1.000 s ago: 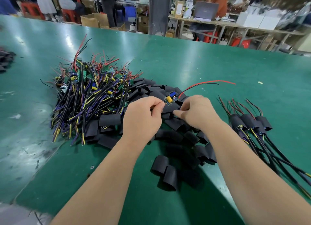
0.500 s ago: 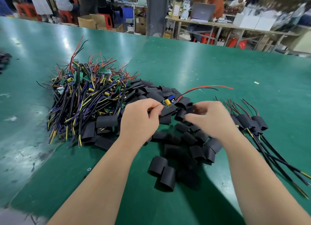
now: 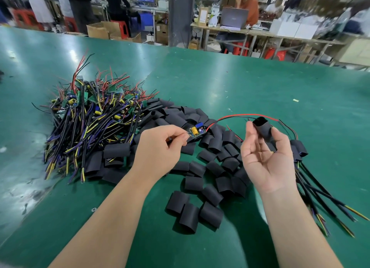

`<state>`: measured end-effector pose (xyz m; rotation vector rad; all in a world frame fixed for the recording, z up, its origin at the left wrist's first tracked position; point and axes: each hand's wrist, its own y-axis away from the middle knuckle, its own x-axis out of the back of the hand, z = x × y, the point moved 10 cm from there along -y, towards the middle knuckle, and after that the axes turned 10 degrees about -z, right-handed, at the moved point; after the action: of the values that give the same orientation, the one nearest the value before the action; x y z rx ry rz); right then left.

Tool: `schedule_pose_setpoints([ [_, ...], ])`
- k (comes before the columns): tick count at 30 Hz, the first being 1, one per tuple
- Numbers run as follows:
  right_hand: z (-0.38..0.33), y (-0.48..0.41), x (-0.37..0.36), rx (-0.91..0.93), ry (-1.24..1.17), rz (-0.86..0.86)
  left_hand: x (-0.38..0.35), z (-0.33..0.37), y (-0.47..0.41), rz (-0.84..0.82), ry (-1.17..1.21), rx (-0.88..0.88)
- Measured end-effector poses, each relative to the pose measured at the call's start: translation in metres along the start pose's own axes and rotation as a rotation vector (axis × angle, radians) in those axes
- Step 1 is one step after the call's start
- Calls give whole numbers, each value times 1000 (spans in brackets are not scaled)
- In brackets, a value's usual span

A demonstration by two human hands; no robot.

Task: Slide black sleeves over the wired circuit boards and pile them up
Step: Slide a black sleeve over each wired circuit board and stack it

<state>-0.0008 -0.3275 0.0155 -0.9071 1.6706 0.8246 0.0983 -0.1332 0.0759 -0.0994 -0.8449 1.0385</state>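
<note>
Nearest the viewer, loose sleeves [image 3: 192, 215], short flattened black tubes, lie scattered on the green table [image 3: 220, 83] between the two forearms and onward under the hands.

The left hand [image 3: 158, 149], knuckles up, pinches the near end of one board [image 3: 197, 131] between thumb and forefinger; the other fingers are curled beneath. The board is held just above the scattered sleeves and carries a yellow cylinder and a blue part. Its red and black wires [image 3: 248, 115] arc rightward from its far end.

The right hand [image 3: 266, 159], palm up, grips one sleeve [image 3: 262, 128] between thumb and fingertips, with the open mouth uppermost. This sleeve is apart from the board, to its right, and the wires pass just behind it.

To the right of that hand lie sleeved boards [image 3: 298, 149], partly hidden by it, with their black leads trailing toward the viewer.

Farther left is a heap [image 3: 90, 123] of bare wired boards, touching the sleeves.

Beyond the table stand a grey pillar [image 3: 178, 15] and a bench with a laptop [image 3: 234, 17], both blurred.
</note>
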Motion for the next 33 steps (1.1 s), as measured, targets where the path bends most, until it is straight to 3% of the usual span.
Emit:
schedule_pose_setpoints([
  [7,-1,2,-3,7,-25,-1,0,-1,0,0,-18,1],
  [25,-10,11,-32,63,213,-263,3,-3,0,51,-96,-6],
  [33,-13,5,-22,122,401,-142,0,2,1,20,-91,-44],
])
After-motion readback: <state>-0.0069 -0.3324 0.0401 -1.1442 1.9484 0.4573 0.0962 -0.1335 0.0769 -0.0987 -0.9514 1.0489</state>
